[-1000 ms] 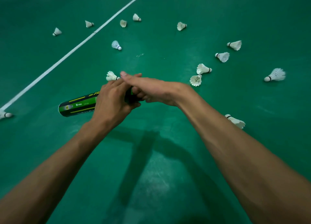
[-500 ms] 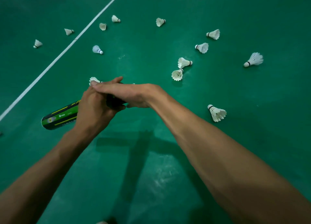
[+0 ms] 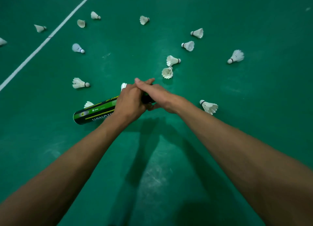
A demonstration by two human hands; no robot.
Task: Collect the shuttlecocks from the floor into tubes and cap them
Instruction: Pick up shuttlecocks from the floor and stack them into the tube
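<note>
— Gripping what, exactly?

— Both hands clasp the tube (image 3: pixel 94 111). The left hand (image 3: pixel 129 103) wraps its fingers round the tube's middle; the right hand (image 3: pixel 156 97) closes over the near-right end, fingers laid across the left knuckles. Whether a cap sits under that palm cannot be told.

— And the tube itself?

— It is a smooth, glossy cylinder, black with green and yellow stripes and pale lettering. Its long axis runs from lower left to upper right, and the free end, a flat round face, points down-left. It is held low over the green floor (image 3: pixel 254 107), centre of view.

— What lies around it?

— White feathered shuttlecocks lie scattered on the matte, scuffed court. One shuttlecock (image 3: pixel 209 106) lies just right of the right wrist, cork tip up-left. A pair (image 3: pixel 170 66) sits just beyond the hands, near each other. Another (image 3: pixel 79 83) lies to the left, cork pointing right. One skirt (image 3: pixel 88 104) peeks out behind the tube. A white line (image 3: pixel 50 35) crosses the far left diagonally.
</note>
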